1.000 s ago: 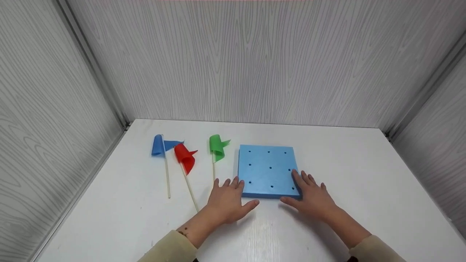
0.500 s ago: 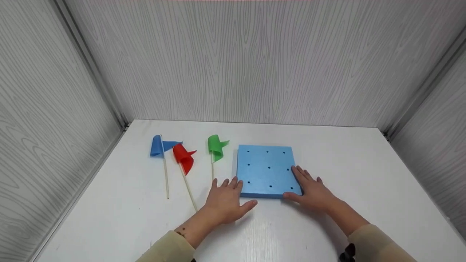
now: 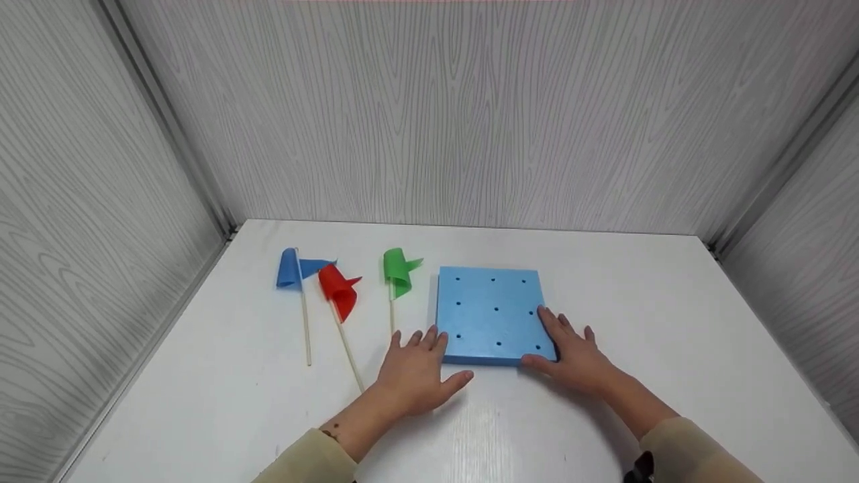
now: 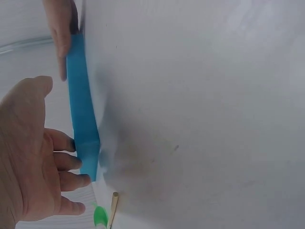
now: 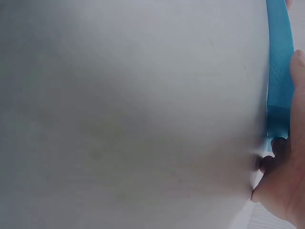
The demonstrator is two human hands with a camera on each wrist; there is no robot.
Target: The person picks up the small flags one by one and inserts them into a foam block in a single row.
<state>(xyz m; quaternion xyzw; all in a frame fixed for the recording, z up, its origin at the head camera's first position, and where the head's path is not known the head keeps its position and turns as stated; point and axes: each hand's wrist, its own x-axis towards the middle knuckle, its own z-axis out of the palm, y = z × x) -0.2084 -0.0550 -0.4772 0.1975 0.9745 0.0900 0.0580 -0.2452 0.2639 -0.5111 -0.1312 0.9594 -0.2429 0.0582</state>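
A square light-blue board [image 3: 493,315] with rows of small holes lies flat on the white table. My left hand [image 3: 413,379] is at its front left corner, fingers spread and thumb held out to the right; the left wrist view shows the fingertips [image 4: 69,162] close to the board's side. My right hand [image 3: 577,359] touches the front right corner, its thumb at the front edge and its fingers extended along the right side. To the left lie a green flag [image 3: 397,272], a red flag [image 3: 339,292] and a blue flag [image 3: 290,270] on thin sticks.
The white tabletop [image 3: 671,315] is bounded by a grey wood-grain back panel [image 3: 456,121] and similar side panels [image 3: 80,221]. The green flag's stick [image 4: 114,207] ends close to my left fingers. The red flag's stick reaches toward my left wrist.
My right hand has moved slightly forward and in, bringing its thumb to the board's front edge. The left hand, the board and the flags stay practically where they were.
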